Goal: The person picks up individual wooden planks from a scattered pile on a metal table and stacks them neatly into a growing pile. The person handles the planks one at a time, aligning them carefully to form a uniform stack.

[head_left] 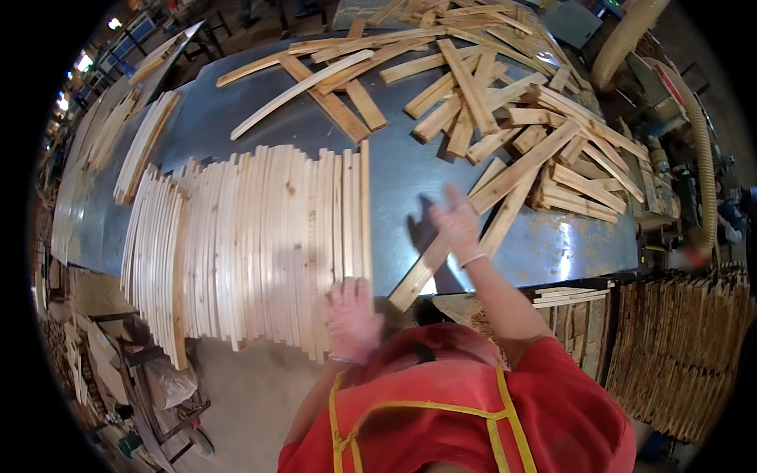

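A row of narrow pale wooden strips (260,244) lies side by side at the left, their near ends jutting past the table edge. My left hand (352,319) rests flat on the near ends at the row's right side, fingers stretched out. Farther right, my right hand (457,225) is spread, slightly blurred, over a long wooden board (418,272). Whether the palm touches this board cannot be made out. The board lies slanted, its near end at the table edge between my hands. Both hands look covered by thin pale gloves.
A loose heap of wooden boards (568,150) covers the table's right and far parts. The metal tabletop (398,181) shows between row and heap. More strips (147,146) lie at far left. Stacked wood (670,347) stands below at right, near a ribbed hose (700,150).
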Available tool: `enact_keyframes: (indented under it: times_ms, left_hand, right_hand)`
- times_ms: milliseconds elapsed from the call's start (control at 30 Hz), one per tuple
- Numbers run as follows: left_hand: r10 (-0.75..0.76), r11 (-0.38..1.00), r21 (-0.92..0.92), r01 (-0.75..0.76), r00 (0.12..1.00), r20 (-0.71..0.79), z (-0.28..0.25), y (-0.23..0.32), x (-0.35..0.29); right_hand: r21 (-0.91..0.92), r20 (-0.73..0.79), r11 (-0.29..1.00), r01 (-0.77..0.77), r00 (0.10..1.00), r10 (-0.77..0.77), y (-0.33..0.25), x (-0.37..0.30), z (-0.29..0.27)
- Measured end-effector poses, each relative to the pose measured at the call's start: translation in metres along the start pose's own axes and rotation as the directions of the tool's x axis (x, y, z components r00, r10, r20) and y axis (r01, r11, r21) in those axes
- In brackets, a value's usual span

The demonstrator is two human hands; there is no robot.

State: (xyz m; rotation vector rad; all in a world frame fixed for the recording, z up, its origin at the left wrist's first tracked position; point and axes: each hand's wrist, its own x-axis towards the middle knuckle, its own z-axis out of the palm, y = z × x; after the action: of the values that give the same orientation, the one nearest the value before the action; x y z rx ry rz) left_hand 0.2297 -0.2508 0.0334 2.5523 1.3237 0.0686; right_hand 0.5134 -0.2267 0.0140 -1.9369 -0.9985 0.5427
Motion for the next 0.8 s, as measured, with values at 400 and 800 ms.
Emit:
enact_keyframes:
  times_ms: [400,800]
  left_hand:
    - [0.158,0.981,-0.134,-0.144,0.982,0.104,0.043,0.085,0.06]
    - [-0.164,-0.003,-0.871,0.491,0.859,0.485,0.019,0.068,-0.002]
  right_hand:
    - [-0.387,-0.633,0.659,-0.645,0.705,0.319,0.093,0.166,-0.174]
    - [0.506,-0.11,0.835,-0.217,0.944,0.312,0.097,0.055,-0.141]
